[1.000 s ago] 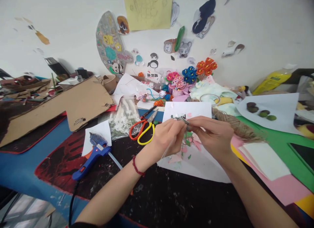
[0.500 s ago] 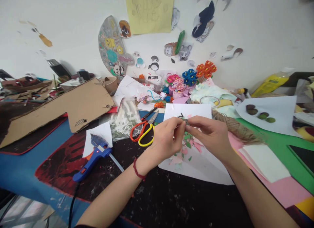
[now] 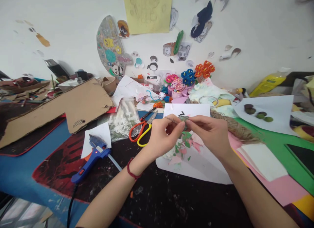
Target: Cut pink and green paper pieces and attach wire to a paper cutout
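Observation:
Fingertips of both hands meet over a white paper (image 3: 206, 167) on the black mat. Between them is a small grey-green piece (image 3: 183, 118), partly covered by the fingers. My left hand (image 3: 164, 134), with a red cord bracelet at the wrist, pinches the piece and a thin wire-like strand (image 3: 169, 119) that points to the left. My right hand (image 3: 209, 131) pinches the piece from the other side. Below the hands, pink and green paper cuttings (image 3: 183, 151) lie on the white paper.
Red-and-yellow scissors (image 3: 144, 129) lie open left of my left hand. Farther left, a blue glue gun (image 3: 92, 161) rests with its tip on paper. Brown twine (image 3: 240, 128) and pale folded paper (image 3: 263, 161) are at the right. Cardboard (image 3: 85, 106) leans at the back left.
My left hand has shifted slightly left and its fingers have turned. More of the grey-green piece and the thin strand now shows. The whole view has moved slightly.

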`<action>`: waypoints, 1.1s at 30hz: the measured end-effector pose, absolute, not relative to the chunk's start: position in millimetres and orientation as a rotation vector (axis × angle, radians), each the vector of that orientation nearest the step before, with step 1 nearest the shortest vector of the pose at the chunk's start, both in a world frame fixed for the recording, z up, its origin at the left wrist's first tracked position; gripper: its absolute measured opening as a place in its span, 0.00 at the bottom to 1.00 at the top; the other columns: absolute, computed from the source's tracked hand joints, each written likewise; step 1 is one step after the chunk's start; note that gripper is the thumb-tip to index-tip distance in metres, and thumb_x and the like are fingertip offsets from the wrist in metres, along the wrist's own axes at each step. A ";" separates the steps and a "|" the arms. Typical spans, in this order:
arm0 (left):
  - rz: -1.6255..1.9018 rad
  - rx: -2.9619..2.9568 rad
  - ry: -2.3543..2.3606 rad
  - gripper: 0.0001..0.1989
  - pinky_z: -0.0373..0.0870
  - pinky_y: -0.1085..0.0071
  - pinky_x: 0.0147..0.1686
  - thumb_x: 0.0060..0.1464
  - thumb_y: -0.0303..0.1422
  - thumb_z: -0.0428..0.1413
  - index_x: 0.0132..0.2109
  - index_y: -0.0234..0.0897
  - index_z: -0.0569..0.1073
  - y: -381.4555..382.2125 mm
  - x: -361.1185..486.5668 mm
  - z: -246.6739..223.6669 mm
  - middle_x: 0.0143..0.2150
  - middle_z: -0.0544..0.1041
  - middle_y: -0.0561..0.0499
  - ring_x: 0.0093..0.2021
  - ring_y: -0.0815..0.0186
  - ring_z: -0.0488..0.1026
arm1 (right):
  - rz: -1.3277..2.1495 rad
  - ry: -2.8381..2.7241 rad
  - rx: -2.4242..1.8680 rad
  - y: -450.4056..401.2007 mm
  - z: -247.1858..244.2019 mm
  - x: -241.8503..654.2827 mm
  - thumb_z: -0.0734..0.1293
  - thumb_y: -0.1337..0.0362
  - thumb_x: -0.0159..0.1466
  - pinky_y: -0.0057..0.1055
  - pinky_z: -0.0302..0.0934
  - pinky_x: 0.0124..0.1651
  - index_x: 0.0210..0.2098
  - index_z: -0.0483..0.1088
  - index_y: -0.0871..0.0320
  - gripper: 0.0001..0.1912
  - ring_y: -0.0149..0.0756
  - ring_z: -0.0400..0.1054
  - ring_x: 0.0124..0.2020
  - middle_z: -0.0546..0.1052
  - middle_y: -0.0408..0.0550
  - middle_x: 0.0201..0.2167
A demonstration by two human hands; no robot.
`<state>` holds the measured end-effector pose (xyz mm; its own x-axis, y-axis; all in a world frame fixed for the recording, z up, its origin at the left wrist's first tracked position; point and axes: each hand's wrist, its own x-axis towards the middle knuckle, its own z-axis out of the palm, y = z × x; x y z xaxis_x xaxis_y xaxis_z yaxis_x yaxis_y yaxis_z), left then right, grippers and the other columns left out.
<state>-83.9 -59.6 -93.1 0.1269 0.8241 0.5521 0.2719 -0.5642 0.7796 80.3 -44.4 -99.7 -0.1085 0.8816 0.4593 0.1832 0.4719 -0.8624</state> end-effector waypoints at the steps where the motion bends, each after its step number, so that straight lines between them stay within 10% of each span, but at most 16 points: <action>1: 1.344 1.921 1.071 0.10 0.58 0.77 0.20 0.57 0.32 0.54 0.28 0.34 0.71 -58.6 -85.7 -91.8 0.21 0.71 0.55 0.20 0.76 0.62 | 0.779 -1.579 -0.965 -43.7 -99.8 80.0 0.71 0.63 0.59 0.28 0.69 0.35 0.31 0.78 0.54 0.02 0.32 0.74 0.28 0.79 0.41 0.27; 14: 0.364 2.119 1.033 0.08 0.53 0.74 0.23 0.44 0.28 0.53 0.20 0.35 0.65 -60.3 -85.3 -89.6 0.18 0.62 0.57 0.20 0.74 0.55 | 0.811 -1.415 -1.129 -45.8 -106.3 70.3 0.71 0.59 0.57 0.29 0.65 0.33 0.30 0.75 0.58 0.08 0.32 0.70 0.28 0.78 0.44 0.27; 33: 0.278 1.700 0.878 0.07 0.61 0.76 0.22 0.49 0.30 0.53 0.25 0.34 0.69 -62.8 -71.8 -109.1 0.19 0.69 0.55 0.21 0.73 0.65 | 1.168 -0.924 -0.994 -53.9 -116.1 51.5 0.72 0.60 0.56 0.23 0.49 0.20 0.26 0.67 0.58 0.11 0.24 0.55 0.17 0.62 0.35 0.14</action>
